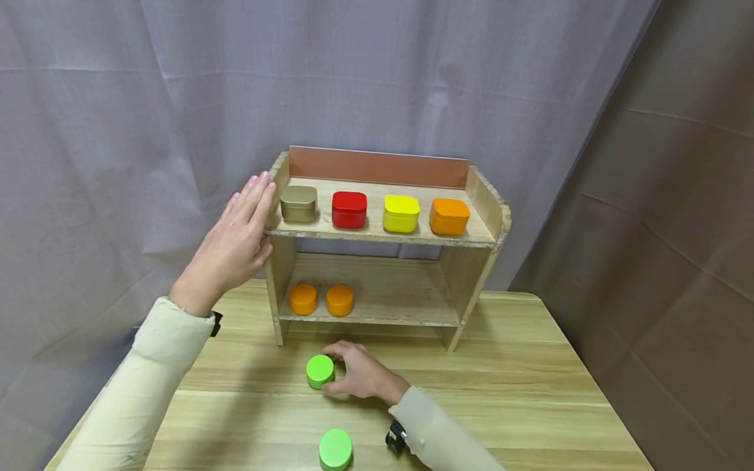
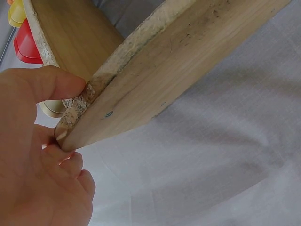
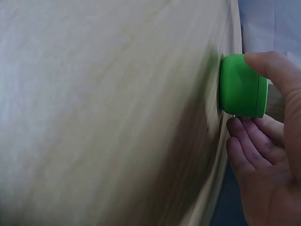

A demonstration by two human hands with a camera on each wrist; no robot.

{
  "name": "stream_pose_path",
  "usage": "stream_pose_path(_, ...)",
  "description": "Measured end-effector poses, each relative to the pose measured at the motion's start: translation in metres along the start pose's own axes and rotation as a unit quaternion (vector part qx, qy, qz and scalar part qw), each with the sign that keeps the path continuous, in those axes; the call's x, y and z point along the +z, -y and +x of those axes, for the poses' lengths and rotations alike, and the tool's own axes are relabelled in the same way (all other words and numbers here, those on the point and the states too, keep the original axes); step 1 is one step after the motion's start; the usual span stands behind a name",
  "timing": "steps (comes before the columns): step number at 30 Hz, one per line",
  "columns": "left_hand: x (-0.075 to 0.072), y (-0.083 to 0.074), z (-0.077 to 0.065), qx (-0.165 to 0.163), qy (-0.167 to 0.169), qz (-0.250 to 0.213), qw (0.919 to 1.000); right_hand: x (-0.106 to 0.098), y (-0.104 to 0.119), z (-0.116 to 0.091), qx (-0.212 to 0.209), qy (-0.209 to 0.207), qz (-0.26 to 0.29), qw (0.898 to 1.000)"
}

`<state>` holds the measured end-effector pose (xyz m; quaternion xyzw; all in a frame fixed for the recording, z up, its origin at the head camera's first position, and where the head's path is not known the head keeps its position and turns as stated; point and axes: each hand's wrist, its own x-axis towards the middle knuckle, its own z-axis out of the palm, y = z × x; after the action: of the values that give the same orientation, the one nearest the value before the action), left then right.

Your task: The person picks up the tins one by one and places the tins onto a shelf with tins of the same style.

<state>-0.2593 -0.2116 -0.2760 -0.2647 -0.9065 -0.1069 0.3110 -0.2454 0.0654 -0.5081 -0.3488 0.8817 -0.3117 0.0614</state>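
A two-tier wooden shelf [image 1: 377,237] stands on the table. My left hand [image 1: 235,235] holds its left side panel [image 2: 141,89], with the thumb at the front edge and the fingers against the panel. On the table in front, my right hand [image 1: 365,373] has thumb and fingers on either side of a small round green tin [image 1: 320,371]. In the right wrist view the thumb touches the green tin [image 3: 240,84] and the other fingertips are close at its opposite side. Nearer to me sits a second round green tin [image 1: 335,449].
Along the top tier stand square tins: gold [image 1: 298,204], red [image 1: 349,210], yellow [image 1: 401,214] and orange [image 1: 449,216]. Two round orange tins, a left one [image 1: 303,299] and a right one [image 1: 340,300], sit on the lower tier. Grey curtain [image 1: 377,72] hangs behind.
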Motion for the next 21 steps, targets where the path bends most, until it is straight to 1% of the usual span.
stream_pose_path(6,0.0002,-0.0003,-0.0002,0.001,-0.001,0.001,1.0000,0.0024,-0.0004,0.0010,0.007,-0.002,0.026,1.000)
stream_pose_path(12,0.0010,0.0000,-0.0009,0.000,0.001,0.002,1.0000,0.0031,-0.0018,0.0003,0.016,-0.003,0.037,0.999)
stream_pose_path(16,0.0012,0.0003,-0.0011,0.002,-0.005,0.003,1.0000,0.0024,-0.0026,-0.0014,0.016,-0.007,0.043,0.999)
stream_pose_path(21,0.0016,-0.0003,-0.0001,0.003,-0.004,0.002,1.0000,-0.0009,-0.0045,-0.0069,0.016,-0.013,0.049,0.999)
